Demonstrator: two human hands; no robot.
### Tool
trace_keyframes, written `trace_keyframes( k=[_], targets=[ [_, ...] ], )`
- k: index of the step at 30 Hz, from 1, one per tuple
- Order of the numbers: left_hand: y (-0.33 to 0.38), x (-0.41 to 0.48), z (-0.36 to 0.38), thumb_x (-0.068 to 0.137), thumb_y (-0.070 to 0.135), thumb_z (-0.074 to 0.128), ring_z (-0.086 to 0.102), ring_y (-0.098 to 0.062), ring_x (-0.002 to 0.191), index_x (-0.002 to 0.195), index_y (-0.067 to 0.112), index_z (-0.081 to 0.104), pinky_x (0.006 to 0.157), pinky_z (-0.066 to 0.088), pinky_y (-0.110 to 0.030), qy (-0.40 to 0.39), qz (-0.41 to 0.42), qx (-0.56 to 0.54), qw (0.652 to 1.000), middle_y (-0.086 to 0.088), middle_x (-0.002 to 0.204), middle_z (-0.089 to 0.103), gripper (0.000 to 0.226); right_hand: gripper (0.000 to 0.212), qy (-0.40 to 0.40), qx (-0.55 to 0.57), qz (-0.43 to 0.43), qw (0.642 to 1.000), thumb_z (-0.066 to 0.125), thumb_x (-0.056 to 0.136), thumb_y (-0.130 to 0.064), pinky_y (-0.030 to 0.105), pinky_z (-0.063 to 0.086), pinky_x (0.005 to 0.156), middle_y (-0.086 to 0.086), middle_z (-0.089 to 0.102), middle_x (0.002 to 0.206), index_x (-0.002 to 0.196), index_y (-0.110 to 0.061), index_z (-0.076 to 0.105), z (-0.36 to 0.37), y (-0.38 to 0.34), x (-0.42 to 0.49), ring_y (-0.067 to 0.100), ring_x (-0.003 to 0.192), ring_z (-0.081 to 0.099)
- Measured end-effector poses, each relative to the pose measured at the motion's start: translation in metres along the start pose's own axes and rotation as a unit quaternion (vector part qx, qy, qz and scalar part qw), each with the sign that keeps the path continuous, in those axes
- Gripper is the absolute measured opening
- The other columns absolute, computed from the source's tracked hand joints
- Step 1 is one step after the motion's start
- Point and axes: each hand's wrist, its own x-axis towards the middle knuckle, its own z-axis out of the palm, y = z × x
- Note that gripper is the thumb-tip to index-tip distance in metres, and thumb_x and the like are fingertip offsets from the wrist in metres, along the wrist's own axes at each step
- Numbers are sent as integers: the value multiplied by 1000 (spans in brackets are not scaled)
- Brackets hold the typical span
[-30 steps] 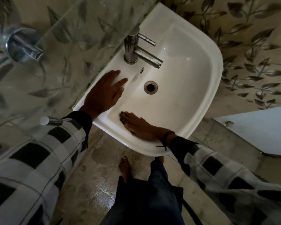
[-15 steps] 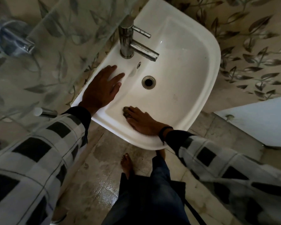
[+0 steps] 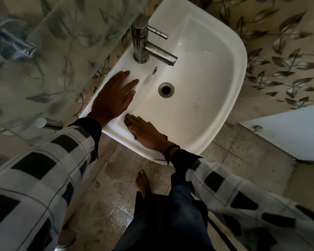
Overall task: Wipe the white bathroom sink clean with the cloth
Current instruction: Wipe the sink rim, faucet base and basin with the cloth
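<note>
A home bathroom, probably: white sink [image 3: 232,73], chrome tap [image 3: 145,46], leaf-patterned wall tiles [image 3: 283,57].

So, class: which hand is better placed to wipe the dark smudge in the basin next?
The right hand: it presses the cloth against the inner wall of the sink, near the smudge. The left hand lies flat on the rim, with no cloth.

You're working in dim light. Beyond your left fingers [image 3: 129,83] the sink [image 3: 216,69] catches the most light. Behind them the floor [image 3: 119,210] shows glare, and the frame edges bow and blur.
</note>
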Motion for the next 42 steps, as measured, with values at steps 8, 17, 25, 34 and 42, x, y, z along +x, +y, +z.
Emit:
trace_keyframes(
  k=[8, 17, 25, 34, 42],
  targets=[
    [-2, 2, 2, 106, 33, 46, 43, -35, 140, 144, 20, 54, 116, 36, -46, 3, -1, -5, 1000, -15, 154, 44, 40, 53, -20, -113, -7, 993, 18, 107, -35, 53, 15, 120, -2, 10, 165, 158, -19, 17, -12, 25, -5, 19, 152, 7],
    [-6, -1, 6, 107, 36, 44, 43, -34, 140, 146, 22, 52, 118, 35, -44, 8, 6, 6, 1000, -13, 155, 42, 42, 65, -97, -126, 44, 986, 16, 100, -62, 50, 7, 121, -9, -2, 166, 157, -34, -1, -26, 65, -30, 18, 153, -1],
    [-6, -2, 8, 107, 37, 43, 41, -34, 141, 146, 21, 51, 119, 32, -43, 9, 15, 11, 1000, -14, 155, 42, 43, 63, -137, -57, 41, 988, 15, 100, -65, 48, -1, 120, -12, -3, 165, 156, -40, -1, -25, 45, -44, 15, 152, -5],
    [-4, -3, 8, 107, 36, 44, 42, -35, 140, 145, 21, 53, 119, 34, -44, 24, 9, 8, 1000, -13, 154, 43, 42, 62, -132, -78, 109, 982, 14, 102, -60, 46, -2, 120, -10, -8, 165, 157, -36, -4, -25, 35, -46, 15, 152, -8],
    [-9, -3, 13, 106, 35, 45, 43, -36, 139, 145, 21, 53, 119, 34, -42, 32, 20, 9, 999, -14, 154, 43, 42, 64, -34, -308, 202, 929, 17, 103, -53, 47, 1, 121, -3, -5, 166, 158, -27, -3, -62, 88, -44, 21, 153, -3]
  ],
)
